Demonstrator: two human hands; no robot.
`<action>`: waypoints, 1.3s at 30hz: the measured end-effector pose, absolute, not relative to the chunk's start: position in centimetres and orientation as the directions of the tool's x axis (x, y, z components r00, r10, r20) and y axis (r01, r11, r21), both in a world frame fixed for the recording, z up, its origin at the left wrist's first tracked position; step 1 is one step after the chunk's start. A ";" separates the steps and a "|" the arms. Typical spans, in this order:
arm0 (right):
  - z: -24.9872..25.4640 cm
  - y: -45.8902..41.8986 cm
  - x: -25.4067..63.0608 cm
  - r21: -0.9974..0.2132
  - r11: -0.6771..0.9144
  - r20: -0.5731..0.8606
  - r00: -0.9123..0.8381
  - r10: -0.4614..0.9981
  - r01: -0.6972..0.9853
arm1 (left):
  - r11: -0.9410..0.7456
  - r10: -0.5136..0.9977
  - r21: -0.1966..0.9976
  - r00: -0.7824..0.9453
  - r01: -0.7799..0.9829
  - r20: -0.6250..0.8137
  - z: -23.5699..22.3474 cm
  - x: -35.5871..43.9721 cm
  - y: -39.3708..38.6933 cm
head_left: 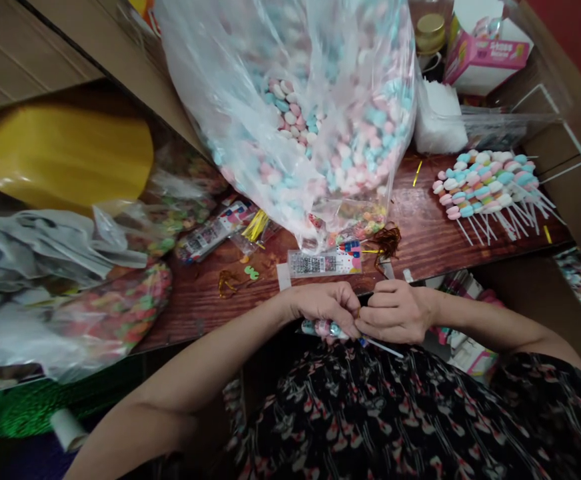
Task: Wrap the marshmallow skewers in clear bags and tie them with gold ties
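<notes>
Just past the table's front edge, my left hand (328,305) is closed around a wrapped marshmallow skewer (323,328). Its blue, pink and white pieces show under the fingers, and its white stick (388,349) points out to the lower right. My right hand (395,312) meets the left, its fingers pinched at the wrapper's neck. A thin gold twist tie (359,313) shows faintly between the hands; the fingers hide most of it. Just beyond them lies a flat printed wrapper (323,263), beside a bundle of gold twist ties (388,241).
A big clear bag of pastel marshmallows (290,80) fills the back of the wooden table (420,233). Finished-looking marshmallow skewers (490,183) are piled at the right. Bags of colourful gummies (115,300) stand at the left. A pink box (488,60) sits at the back right.
</notes>
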State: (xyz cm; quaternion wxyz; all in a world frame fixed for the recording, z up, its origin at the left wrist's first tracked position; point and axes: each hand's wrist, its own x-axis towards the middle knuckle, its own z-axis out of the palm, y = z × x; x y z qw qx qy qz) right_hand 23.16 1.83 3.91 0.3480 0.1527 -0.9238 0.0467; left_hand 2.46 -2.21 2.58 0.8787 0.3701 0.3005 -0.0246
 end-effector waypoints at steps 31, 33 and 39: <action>5.6 6.3 21.2 -0.929 -0.291 -0.151 -0.482 0.863 -0.229 | -0.705 0.697 0.075 0.670 0.705 0.256 3.6 2.7 -5.0; 6.1 5.0 20.9 -0.836 -0.437 -0.228 -0.513 0.827 -0.332 | -0.556 0.831 0.340 0.503 0.758 0.237 2.1 2.9 -4.2; 5.4 1.3 19.3 -0.710 -0.598 -0.247 -0.664 0.706 -0.372 | 0.088 0.995 0.995 0.049 0.045 -0.090 3.0 2.7 -0.2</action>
